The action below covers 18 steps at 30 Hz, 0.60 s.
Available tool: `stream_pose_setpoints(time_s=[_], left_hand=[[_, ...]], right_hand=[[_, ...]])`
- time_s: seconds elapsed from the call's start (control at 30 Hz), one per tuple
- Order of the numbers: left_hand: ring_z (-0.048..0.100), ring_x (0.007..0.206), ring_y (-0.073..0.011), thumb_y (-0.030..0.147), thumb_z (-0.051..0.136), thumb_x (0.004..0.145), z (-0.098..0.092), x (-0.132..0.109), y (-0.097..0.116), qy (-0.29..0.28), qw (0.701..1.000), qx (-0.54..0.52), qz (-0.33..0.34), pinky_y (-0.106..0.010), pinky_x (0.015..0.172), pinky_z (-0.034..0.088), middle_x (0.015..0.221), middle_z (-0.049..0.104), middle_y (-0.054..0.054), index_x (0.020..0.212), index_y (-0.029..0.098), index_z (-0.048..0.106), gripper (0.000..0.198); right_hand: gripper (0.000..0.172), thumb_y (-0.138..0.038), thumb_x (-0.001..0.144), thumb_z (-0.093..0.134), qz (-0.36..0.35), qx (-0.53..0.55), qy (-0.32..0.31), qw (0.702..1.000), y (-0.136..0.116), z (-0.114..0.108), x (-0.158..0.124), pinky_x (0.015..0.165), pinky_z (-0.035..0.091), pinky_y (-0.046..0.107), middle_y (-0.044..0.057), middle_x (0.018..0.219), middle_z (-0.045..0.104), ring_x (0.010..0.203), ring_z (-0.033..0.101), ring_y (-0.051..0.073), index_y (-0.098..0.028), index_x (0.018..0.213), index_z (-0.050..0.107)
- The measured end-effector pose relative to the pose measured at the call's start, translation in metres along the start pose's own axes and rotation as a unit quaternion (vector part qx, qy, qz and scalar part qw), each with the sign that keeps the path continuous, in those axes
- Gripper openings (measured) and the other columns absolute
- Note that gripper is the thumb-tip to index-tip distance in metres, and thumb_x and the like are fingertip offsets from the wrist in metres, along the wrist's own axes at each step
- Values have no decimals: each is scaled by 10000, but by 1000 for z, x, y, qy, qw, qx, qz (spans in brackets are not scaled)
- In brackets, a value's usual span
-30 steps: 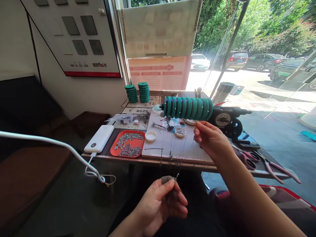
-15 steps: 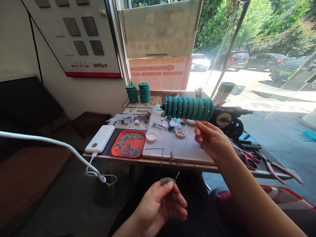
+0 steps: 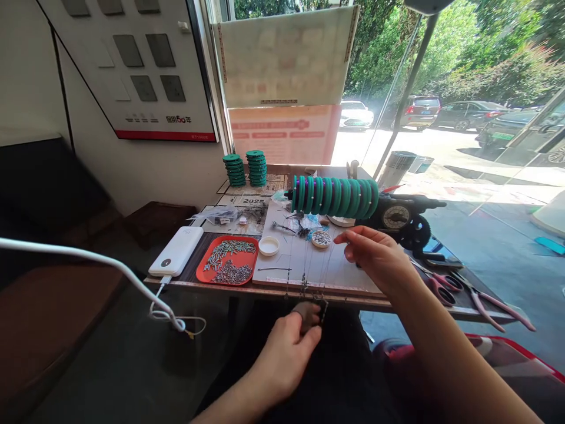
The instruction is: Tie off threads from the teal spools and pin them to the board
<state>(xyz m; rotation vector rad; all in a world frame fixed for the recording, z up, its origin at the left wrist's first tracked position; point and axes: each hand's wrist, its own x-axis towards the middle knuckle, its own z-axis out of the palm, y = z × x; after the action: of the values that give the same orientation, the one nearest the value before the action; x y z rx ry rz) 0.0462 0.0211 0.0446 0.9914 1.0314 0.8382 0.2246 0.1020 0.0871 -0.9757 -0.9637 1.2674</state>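
Before you stands a wooden work table [image 3: 397, 301] bearing a pale grey work board [image 3: 309, 265]. Above the board, a row of green round spools [image 3: 334, 196] sits on a horizontal rod. Your right hand [image 3: 375, 253] hovers half open over the board, fingers loosely curled. Your left hand [image 3: 289, 347] pinches a small grey-brown pad [image 3: 304, 308] just below the table edge.
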Motion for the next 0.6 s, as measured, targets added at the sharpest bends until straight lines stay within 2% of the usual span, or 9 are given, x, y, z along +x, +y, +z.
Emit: stream_pose_setpoints(time_s=[0.03, 0.1, 0.17, 0.3, 0.43, 0.6], left_hand=[[586, 840, -199, 215, 647, 676, 6, 10, 7, 26, 997, 37, 67, -285, 766, 429, 909, 664, -74, 948, 174, 641, 275], [565, 900, -201, 238, 626, 710, 23, 35, 22, 27, 985, 24, 168, -287, 850, 383, 939, 655, -68, 1022, 175, 626, 318], [576, 848, -189, 253, 633, 707, 40, 60, 37, 3, 978, -47, 201, -289, 832, 394, 861, 659, -55, 971, 153, 639, 283], [573, 644, -135, 292, 657, 678, 63, 89, 53, -56, 975, -152, 153, -291, 726, 444, 649, 626, -17, 758, 107, 662, 202], [537, 561, -100, 320, 676, 650, 63, 90, 53, -83, 973, -177, 126, -257, 631, 454, 576, 582, 3, 674, 106, 640, 218], [503, 516, -84, 309, 650, 651, 61, 88, 52, -93, 971, -198, 93, -241, 554, 436, 565, 548, 17, 695, 128, 613, 191]], right_hand=[[203, -319, 585, 725, 3, -17, 0, 1000, 0, -2, -1, 410, 297, 194, -26, 501, 533, 425, 413, 49, -150, 619, 618], [195, -309, 578, 732, 4, -31, 7, 999, -2, -6, -2, 411, 271, 192, -50, 450, 471, 425, 375, 47, -152, 607, 619], [193, -301, 563, 740, 5, -18, 2, 1000, -3, -10, -1, 433, 289, 197, -46, 473, 491, 446, 398, 55, -157, 600, 617], [196, -308, 562, 737, 26, 5, -10, 1000, -4, -15, 0, 476, 334, 214, -29, 522, 546, 476, 450, 75, -161, 604, 615], [202, -302, 550, 738, 28, 26, -21, 999, -3, -15, 0, 434, 306, 201, -46, 450, 499, 430, 418, 66, -150, 589, 610], [199, -301, 554, 730, 33, 39, -20, 998, -6, -7, -2, 403, 309, 199, -43, 437, 514, 393, 427, 68, -152, 596, 604]])
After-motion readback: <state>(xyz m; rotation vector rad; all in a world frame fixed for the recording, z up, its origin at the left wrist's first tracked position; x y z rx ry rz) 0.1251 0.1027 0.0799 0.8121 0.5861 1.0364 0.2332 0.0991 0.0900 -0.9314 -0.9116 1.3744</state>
